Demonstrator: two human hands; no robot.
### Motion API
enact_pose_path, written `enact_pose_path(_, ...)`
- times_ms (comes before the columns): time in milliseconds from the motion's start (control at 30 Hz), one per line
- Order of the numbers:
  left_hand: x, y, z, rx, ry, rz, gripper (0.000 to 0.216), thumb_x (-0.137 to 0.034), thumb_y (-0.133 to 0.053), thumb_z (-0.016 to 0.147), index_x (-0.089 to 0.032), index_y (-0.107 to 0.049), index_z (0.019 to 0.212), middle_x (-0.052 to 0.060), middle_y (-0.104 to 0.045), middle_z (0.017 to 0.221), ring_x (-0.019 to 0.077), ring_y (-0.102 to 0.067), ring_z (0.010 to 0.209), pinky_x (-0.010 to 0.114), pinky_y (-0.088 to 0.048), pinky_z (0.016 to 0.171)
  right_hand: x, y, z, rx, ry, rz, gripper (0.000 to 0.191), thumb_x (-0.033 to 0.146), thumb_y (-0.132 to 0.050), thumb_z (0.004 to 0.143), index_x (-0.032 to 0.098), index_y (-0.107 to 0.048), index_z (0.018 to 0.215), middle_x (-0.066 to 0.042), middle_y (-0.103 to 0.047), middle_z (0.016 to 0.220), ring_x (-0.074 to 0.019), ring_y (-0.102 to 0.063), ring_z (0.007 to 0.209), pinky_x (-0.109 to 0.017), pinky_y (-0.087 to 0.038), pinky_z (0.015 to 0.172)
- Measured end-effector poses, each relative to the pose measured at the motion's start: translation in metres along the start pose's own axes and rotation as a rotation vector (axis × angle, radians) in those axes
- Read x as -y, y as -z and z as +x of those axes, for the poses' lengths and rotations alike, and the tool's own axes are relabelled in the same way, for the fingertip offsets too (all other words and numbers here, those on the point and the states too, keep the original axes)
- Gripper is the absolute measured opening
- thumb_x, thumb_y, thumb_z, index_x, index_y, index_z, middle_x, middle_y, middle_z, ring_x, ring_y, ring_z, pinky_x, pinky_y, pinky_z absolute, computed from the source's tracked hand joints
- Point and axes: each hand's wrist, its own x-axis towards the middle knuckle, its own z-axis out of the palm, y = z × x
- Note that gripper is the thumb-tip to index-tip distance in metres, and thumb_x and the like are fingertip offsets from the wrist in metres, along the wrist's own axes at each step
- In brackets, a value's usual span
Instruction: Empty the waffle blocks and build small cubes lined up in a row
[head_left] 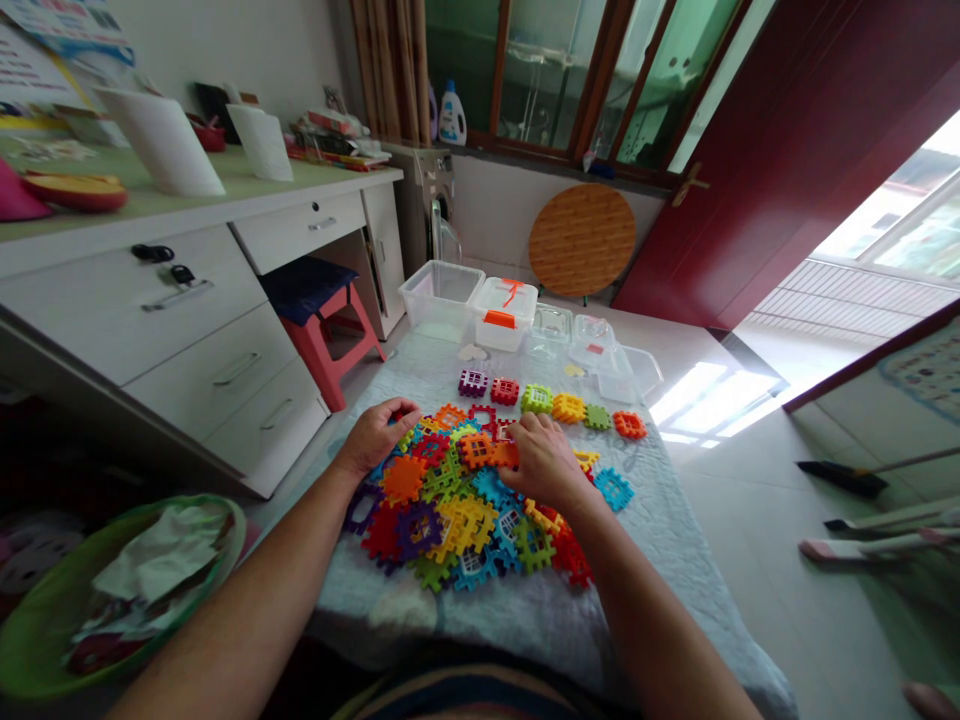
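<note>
A heap of colourful interlocking plastic building blocks [465, 525] lies on the cloth-covered table; several have window-like grids. At the heap's left edge is my left hand [379, 437], its fingers curled in; anything inside them is hidden. My right hand [551, 462] bends down over the heap's right side, fingers closed beside an orange block [477, 451] and a red block [505, 430]. Its fingertips are partly hidden, so what they grip cannot be made out. Behind the heap runs a row of blocks, from a purple block [472, 382] to an orange-red block [630, 425].
At the table's far end stand an open clear bin [442, 290], a lidded box with an orange latch [504, 315] and smaller clear containers [592, 340]. A blue block [613, 488] lies right of the heap. To the left are a pink stool [345, 350] and a green basket [225, 560].
</note>
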Motion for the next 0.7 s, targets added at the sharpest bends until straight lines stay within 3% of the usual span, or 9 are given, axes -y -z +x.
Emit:
enact_pose_path(133, -0.001, 0.0, 0.0, 0.002, 0.01, 0.003, 0.042, -0.056, -0.054, 0.081, -0.018, -0.066, 0.093, 0.003, -0.069, 0.084, 0.0202, -0.059, 0.08, 0.029, -0.046, 0.08, 0.002, 0.003, -0.002, 0.016, 0.006, 0.028, 0.034, 0.047, -0.063, 0.075, 0.018, -0.063, 0.091, -0.011, -0.06, 0.094, -0.0256, -0.051, 0.09, -0.036, -0.041, 0.081)
enact_pose_path(500, -0.002, 0.0, 0.0, -0.012, 0.006, 0.0, 0.039, -0.055, -0.055, 0.08, -0.019, -0.067, 0.09, 0.001, -0.068, 0.08, 0.0185, -0.059, 0.075, 0.026, -0.045, 0.075, 0.003, 0.0, -0.001, 0.033, -0.011, 0.056, 0.026, 0.032, -0.063, 0.074, 0.017, -0.062, 0.095, -0.011, -0.058, 0.096, -0.0249, -0.051, 0.091, -0.035, -0.04, 0.081)
enact_pose_path(700, -0.003, 0.0, 0.0, -0.005, 0.01, 0.002, 0.039, -0.053, -0.055, 0.08, -0.018, -0.067, 0.092, 0.001, -0.067, 0.081, 0.0184, -0.058, 0.076, 0.027, -0.046, 0.076, 0.003, 0.003, 0.01, -0.054, 0.163, 0.209, 0.044, 0.031, -0.066, 0.074, 0.019, -0.058, 0.116, -0.009, -0.055, 0.109, -0.0226, -0.048, 0.1, -0.035, -0.04, 0.089)
